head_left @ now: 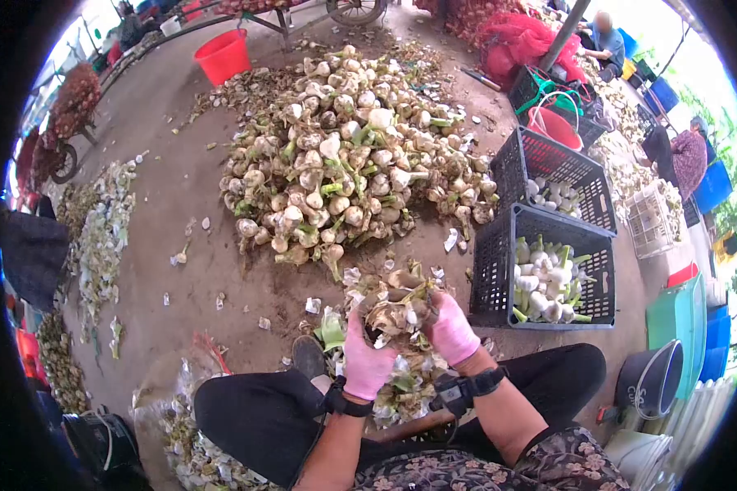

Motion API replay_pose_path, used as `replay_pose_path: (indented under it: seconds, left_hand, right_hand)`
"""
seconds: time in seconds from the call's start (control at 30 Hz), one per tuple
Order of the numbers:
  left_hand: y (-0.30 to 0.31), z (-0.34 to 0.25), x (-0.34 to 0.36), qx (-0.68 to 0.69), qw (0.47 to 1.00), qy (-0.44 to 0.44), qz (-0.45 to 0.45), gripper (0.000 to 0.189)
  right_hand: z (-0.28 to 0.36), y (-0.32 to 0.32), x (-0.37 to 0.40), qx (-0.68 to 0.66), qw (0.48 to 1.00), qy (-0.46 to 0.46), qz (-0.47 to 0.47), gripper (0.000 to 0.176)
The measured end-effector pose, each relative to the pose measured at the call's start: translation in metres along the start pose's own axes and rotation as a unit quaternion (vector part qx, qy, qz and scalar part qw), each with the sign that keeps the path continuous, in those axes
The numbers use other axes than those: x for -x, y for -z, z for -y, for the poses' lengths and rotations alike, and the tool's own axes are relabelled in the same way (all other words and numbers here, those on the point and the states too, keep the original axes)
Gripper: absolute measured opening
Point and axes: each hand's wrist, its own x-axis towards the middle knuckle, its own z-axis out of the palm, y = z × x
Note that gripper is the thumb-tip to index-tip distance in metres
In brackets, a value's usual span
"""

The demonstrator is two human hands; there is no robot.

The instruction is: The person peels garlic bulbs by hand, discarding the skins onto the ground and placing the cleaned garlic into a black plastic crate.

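Note:
Both my hands wear pink gloves and meet above my lap. My left hand [366, 360] is curled against a brown, dirt-covered garlic bulb [395, 317] with loose papery skin. From the other side my right hand [452, 329] closes on the same garlic, its fingers partly hidden behind it. Below the hands lies a heap of shed garlic skins [409, 380] between my legs. A large pile of untrimmed garlic [344, 155] with stalks and roots lies just ahead. Cleaned white garlic bulbs [549, 282] sit in the near black crate [493, 282] on my right.
Behind that crate stands another black crate [512, 168] with white bulbs, near a red bucket [558, 129]. Another red bucket [223, 57] stands beyond the pile. A dark bucket [652, 379] is at my right. Other people [608, 45] sit at the far right.

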Motion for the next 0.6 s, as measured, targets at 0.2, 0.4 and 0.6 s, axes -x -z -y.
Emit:
replay_pose_path:
  seconds: [0.2, 0.4, 0.6]
  left_hand:
    - [0.009, -0.009, 0.010, -0.127, 0.990, -0.037, -0.052, 0.065]
    - [0.017, -0.007, 0.008, 0.036, 0.999, 0.040, -0.003, 0.060]
    - [0.015, 0.002, 0.011, 0.351, 0.920, 0.172, 0.009, 0.052]
  right_hand:
    - [-0.012, -0.044, 0.006, 0.083, 0.985, 0.050, -0.140, 0.038]
    - [-0.010, -0.028, 0.018, 0.231, 0.961, 0.054, -0.140, 0.017]
    - [0.006, -0.043, 0.025, 0.395, 0.890, 0.132, -0.184, 0.005]
